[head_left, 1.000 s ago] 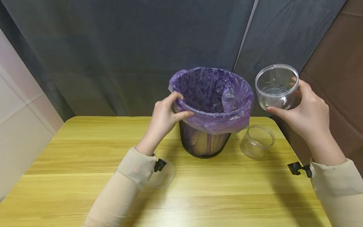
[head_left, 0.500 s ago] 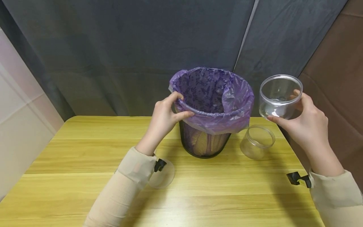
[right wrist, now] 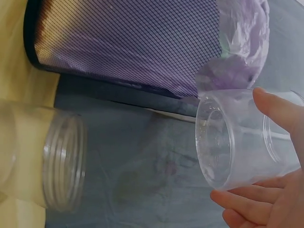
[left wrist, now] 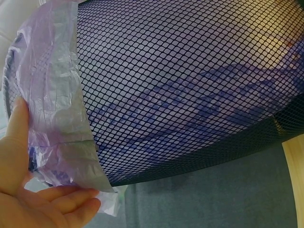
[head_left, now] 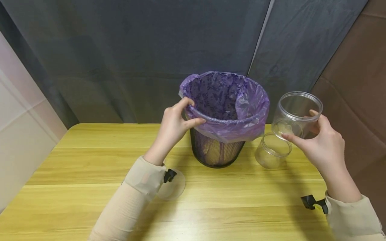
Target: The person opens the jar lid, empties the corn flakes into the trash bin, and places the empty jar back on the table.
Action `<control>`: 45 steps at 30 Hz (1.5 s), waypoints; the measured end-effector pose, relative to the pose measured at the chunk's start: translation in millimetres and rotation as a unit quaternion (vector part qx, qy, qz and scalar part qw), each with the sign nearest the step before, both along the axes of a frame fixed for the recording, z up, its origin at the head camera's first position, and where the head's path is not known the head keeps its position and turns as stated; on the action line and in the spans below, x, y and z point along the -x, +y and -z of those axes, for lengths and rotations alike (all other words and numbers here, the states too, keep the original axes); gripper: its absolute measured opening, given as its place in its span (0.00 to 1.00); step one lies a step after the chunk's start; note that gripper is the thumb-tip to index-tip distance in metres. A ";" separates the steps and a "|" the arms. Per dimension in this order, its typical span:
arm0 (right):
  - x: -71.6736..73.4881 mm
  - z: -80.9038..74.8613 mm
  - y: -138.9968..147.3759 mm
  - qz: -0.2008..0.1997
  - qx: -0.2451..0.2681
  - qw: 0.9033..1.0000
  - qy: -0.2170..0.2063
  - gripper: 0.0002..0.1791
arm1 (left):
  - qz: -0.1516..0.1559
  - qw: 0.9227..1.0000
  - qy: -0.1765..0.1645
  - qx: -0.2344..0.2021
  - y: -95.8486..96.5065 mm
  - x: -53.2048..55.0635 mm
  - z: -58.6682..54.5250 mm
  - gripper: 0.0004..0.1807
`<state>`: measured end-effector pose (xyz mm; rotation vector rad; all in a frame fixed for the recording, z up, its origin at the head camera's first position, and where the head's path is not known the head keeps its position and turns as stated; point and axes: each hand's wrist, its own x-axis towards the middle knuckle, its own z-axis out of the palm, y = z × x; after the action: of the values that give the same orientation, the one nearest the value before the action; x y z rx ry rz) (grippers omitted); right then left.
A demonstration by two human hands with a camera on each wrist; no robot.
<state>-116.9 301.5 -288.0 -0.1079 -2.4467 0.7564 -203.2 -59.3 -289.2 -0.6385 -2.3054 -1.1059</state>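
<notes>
My left hand [head_left: 175,125] grips the near left rim of a black mesh wastebasket [head_left: 218,152], which is lined with a purple plastic bag [head_left: 232,130]. In the left wrist view its thumb and fingers lie on the folded-over bag [left wrist: 61,118]. My right hand [head_left: 325,144] holds a clear plastic jar [head_left: 284,125] by its sides, mouth up, to the right of the wastebasket. A second clear jar [head_left: 268,159] stands on the table just below the held one. From the right wrist view, a gap separates the held jar's base [right wrist: 213,142] from the standing jar's threaded mouth [right wrist: 64,164].
A round clear disc [head_left: 176,190] lies flat on the wooden table [head_left: 99,160], partly behind the left sleeve. Dark grey curtain [head_left: 135,60] hangs behind the table. Brown cloth [head_left: 356,83] hangs at the right edge.
My right hand has lowered the held jar from beside the wastebasket's rim to just above the standing jar. My left hand and the wastebasket have stayed in place.
</notes>
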 end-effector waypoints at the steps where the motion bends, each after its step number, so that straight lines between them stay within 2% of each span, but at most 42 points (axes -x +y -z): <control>1: -0.8 2.2 0.0 0.000 0.000 1.000 -0.003 0.53 | 0.000 1.000 0.000 0.000 0.1 -0.2 -0.3 0.24; 6: -3.0 12.5 1.0 -0.002 0.001 1.000 -0.016 0.52 | 0.004 1.000 -0.004 0.000 0.6 -0.5 -1.3 0.24; 38: -17.5 52.8 -11.8 -0.009 0.030 0.994 -0.102 0.54 | -0.002 1.000 0.004 -0.003 -0.3 -1.3 -1.5 0.24; 45: -19.6 65.1 -13.5 -0.015 0.025 0.994 -0.101 0.51 | 0.001 1.000 -0.004 -0.002 -0.4 -0.7 -1.0 0.24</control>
<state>-97.3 288.0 -353.1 -0.1746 -2.6249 0.8578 -202.5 -59.7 -288.2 -0.6365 -2.3087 -1.1160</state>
